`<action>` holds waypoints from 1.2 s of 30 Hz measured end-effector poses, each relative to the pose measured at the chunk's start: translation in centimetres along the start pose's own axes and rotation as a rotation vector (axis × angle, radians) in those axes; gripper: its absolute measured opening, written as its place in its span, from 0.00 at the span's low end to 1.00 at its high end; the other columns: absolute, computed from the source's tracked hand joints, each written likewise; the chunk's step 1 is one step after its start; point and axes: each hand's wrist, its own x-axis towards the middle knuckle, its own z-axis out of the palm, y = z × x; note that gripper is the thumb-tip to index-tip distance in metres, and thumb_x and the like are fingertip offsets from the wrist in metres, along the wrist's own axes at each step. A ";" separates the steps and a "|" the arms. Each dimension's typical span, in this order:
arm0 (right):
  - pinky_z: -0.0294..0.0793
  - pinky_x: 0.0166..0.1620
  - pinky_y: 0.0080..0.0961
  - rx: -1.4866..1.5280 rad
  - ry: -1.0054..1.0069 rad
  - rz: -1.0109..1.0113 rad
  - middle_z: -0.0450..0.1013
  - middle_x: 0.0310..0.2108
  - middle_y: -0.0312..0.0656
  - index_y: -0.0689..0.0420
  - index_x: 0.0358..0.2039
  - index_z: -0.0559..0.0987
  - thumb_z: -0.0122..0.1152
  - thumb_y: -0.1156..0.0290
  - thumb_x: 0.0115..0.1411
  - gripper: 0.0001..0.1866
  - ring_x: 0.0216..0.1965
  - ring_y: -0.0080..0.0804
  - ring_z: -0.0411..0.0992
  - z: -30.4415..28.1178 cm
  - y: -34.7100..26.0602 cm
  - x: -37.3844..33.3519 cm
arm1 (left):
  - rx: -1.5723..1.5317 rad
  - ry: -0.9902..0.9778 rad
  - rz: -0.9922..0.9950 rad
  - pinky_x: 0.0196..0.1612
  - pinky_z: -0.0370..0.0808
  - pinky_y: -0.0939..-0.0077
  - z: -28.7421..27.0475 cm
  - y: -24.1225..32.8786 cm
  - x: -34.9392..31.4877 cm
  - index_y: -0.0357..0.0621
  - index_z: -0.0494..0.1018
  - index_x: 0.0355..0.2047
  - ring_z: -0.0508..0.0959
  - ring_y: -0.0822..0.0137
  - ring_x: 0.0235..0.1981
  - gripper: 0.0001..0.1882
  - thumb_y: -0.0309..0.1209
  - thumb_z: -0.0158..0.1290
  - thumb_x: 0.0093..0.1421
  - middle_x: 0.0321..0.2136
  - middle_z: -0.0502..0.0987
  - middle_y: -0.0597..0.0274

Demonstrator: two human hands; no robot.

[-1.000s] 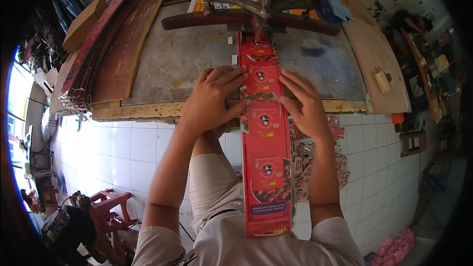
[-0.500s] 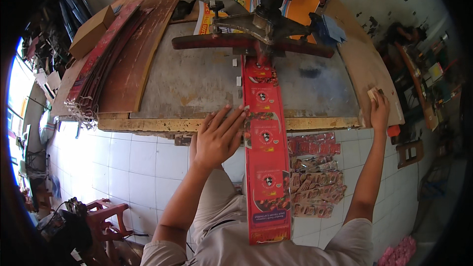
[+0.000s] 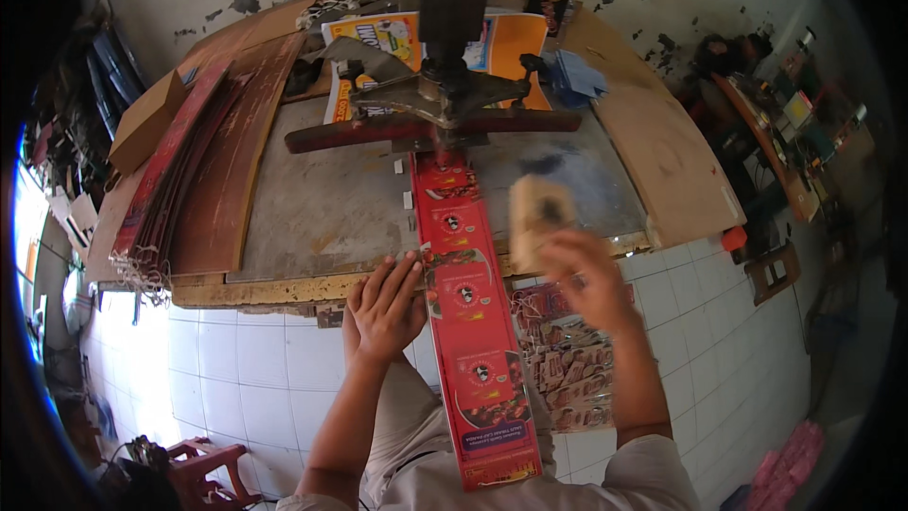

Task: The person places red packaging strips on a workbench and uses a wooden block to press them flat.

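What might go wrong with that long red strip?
The red strip sticks out past the front edge of the table, so a bump from the body might pull it crooked. The right hand holds a wooden block close by, which might knock it sideways. The left hand is at its left edge, so a small push might shift it too.
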 end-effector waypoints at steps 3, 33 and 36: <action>0.78 0.67 0.48 0.075 -0.127 -0.078 0.78 0.62 0.43 0.53 0.60 0.84 0.80 0.68 0.64 0.24 0.65 0.49 0.76 3.3 -3.9 0.9 | -0.009 0.013 0.002 0.73 0.62 0.58 0.0 0.2 0.2 0.48 0.83 0.63 0.79 0.59 0.69 0.25 0.34 0.60 0.66 0.66 0.85 0.65; 0.81 0.55 0.46 -0.154 0.185 0.052 0.81 0.48 0.48 0.60 0.55 0.86 0.61 0.87 0.68 0.18 0.50 0.52 0.82 -0.5 8.4 7.3 | -0.035 0.007 0.015 0.70 0.67 0.60 -0.2 -0.2 -0.1 0.53 0.81 0.68 0.79 0.62 0.69 0.31 0.33 0.64 0.63 0.68 0.82 0.70; 0.82 0.54 0.44 -0.084 0.080 -0.019 0.82 0.49 0.47 0.60 0.56 0.87 0.63 0.87 0.66 0.19 0.51 0.50 0.81 2.7 4.4 6.5 | -0.006 0.006 0.009 0.73 0.61 0.62 0.2 -0.3 -0.4 0.56 0.81 0.67 0.78 0.67 0.69 0.30 0.35 0.64 0.63 0.69 0.82 0.73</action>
